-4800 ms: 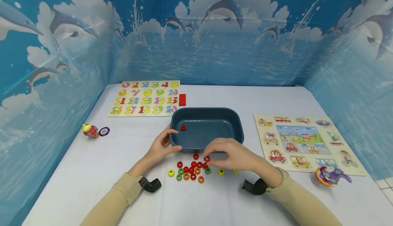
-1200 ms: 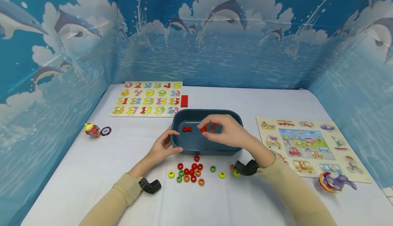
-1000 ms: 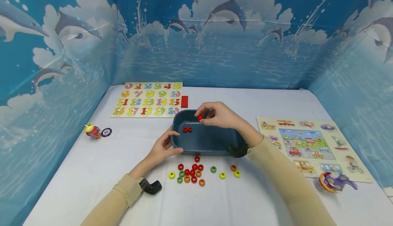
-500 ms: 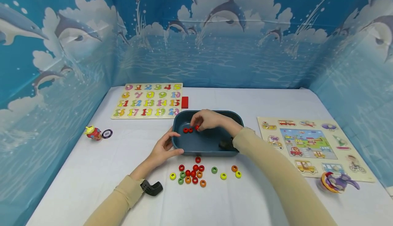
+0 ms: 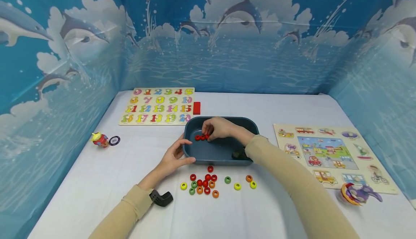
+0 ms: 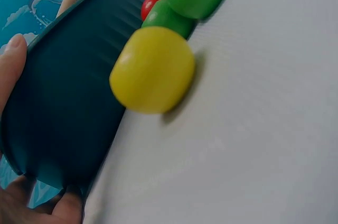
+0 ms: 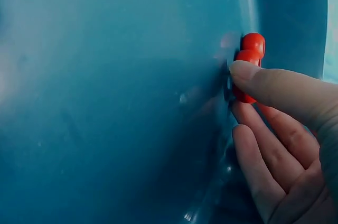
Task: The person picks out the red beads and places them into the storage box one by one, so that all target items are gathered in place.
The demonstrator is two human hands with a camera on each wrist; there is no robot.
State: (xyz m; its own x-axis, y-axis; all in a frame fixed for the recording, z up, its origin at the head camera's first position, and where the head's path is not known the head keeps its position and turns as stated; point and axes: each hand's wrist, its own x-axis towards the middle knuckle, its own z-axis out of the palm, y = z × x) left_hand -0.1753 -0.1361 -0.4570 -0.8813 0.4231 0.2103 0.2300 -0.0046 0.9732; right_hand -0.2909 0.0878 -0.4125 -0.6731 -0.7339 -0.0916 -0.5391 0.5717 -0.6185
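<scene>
In the head view a dark teal tray [image 5: 224, 162] stands on the white table. My left hand [image 5: 172, 157] holds its left end, thumb at the near rim and fingers at the left side; in the left wrist view, fingertips [image 6: 68, 205] meet the tray wall [image 6: 63, 92]. My right hand [image 5: 219, 127] reaches inside and pinches a red bead [image 7: 244, 96] between thumb and finger. This bead sits at the right end of a short row with two other red beads [image 5: 197, 138]. The thumb partly covers it in the right wrist view.
Several red, green, orange and yellow beads [image 5: 208, 177] lie before the tray; a yellow bead [image 6: 153, 71] is close to the left wrist camera. Around stand a number puzzle [image 5: 157, 106], a red block [image 5: 196, 108], a vehicle puzzle [image 5: 331, 156], a purple toy [image 5: 359, 193] and a small figure [image 5: 100, 139].
My right hand has carried a red bead over the tray, lowered it to the tray floor and brought it left against the two others. The left hand keeps its hold.
</scene>
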